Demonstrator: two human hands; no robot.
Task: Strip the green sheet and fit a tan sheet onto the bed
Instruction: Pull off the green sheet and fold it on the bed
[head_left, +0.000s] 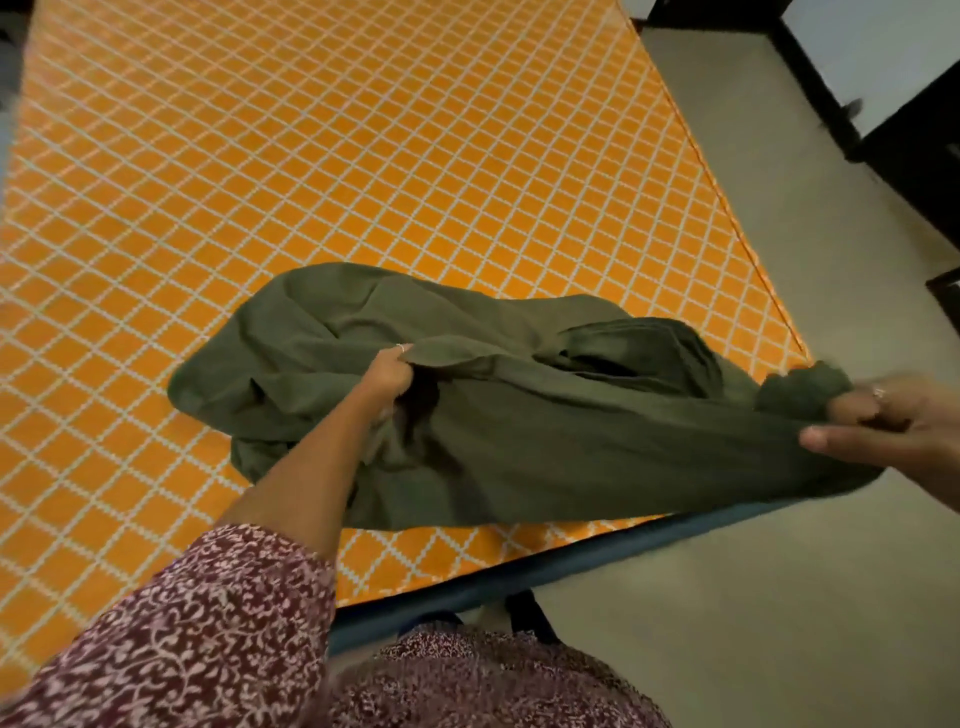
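Now the green sheet (519, 415) is bunched at the bed's (311, 156) near corner, stretched left to right: gripped mid-bundle by the left hand (387, 371), its end pinched by the right hand (893, 421) beyond the edge.

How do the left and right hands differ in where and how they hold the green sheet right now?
The left hand has its grip on a fold in the middle of the green sheet, over the mattress; the right hand pinches a bunched end past the mattress corner, over the floor. The left arm is stretched forward; the right hand is nearer the camera. Both wear a ring and hold the same sheet.
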